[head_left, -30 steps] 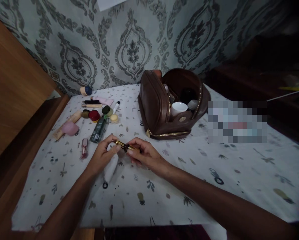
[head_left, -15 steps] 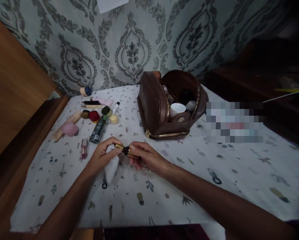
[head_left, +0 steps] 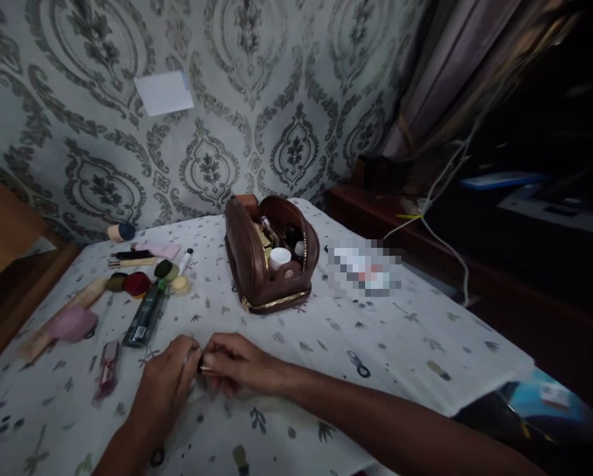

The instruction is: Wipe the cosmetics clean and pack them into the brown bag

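My left hand (head_left: 170,373) and my right hand (head_left: 237,362) meet low in the middle of the view, both with closed fingers. Between them is a small gold-and-black cosmetic tube (head_left: 201,365); its right part is in my right fingers, while my left hand wraps its other end. Most of the tube is covered by my fingers, and the white cloth seen earlier is largely hidden. Left of my hands lie a pink clear-walled tube (head_left: 108,370) and a dark green bottle (head_left: 145,316). Beyond them stands an open brown leather cosmetic bag (head_left: 246,264) holding a white jar (head_left: 279,258) and other items.
Several cosmetics lie at the left, among them a red jar (head_left: 137,284), a yellow jar (head_left: 181,285), a pink sponge-like piece (head_left: 72,323) and a white tube (head_left: 186,261). A patterned cloth (head_left: 400,357) covers the table. A white cable (head_left: 462,264) hangs at the right.
The view has tilted up and swung right. My left hand has closed over the tube's gold end, which showed before; the white cloth has mostly gone from sight.
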`<state>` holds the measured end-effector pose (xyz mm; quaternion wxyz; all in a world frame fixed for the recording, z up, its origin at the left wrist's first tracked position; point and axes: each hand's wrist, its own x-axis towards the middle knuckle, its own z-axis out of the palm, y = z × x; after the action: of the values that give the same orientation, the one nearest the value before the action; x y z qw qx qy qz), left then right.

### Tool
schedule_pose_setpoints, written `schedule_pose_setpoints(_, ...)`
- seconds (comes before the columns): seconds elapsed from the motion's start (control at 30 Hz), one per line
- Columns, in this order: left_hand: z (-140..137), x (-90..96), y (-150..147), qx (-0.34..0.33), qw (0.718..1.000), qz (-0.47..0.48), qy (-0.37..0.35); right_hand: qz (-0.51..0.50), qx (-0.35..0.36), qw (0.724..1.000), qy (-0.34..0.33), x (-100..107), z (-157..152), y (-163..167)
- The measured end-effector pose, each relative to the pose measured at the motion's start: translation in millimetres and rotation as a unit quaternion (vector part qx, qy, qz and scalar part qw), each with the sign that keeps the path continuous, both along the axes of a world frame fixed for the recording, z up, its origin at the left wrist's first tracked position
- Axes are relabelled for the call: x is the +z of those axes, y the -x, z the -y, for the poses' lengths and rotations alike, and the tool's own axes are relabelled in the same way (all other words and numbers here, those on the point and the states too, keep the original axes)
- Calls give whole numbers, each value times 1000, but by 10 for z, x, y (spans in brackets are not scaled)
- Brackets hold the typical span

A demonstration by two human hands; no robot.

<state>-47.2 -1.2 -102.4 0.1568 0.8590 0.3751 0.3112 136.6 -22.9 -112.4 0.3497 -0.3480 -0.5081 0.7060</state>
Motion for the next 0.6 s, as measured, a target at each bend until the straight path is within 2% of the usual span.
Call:
schedule_pose_setpoints(0.13,-14,-34,33,40,997,1,60,55,-16,995,-85,-5,52,3)
schedule_pose_setpoints(0.2,-21,-29,37,57,996,-8,70,42,-13,996,-79,-27,41,15)
schedule_pose_setpoints(0.3,-22,-12,55,51,998,-3,31,-34,9,999,9,-66,-17,33)
schedule_pose_setpoints(0.43,8,-31,112,34,998,16,-40,-98,39,984,142,-76,-89,37)
schedule_pose_setpoints(0.5,47,-55,112,54,997,25,-42,-103,57,978,172,-73,-107,35)
schedule_pose_setpoints(0.6,134,-59,44,127,990,62,5,-115,66,974,182,-99,-121,38)
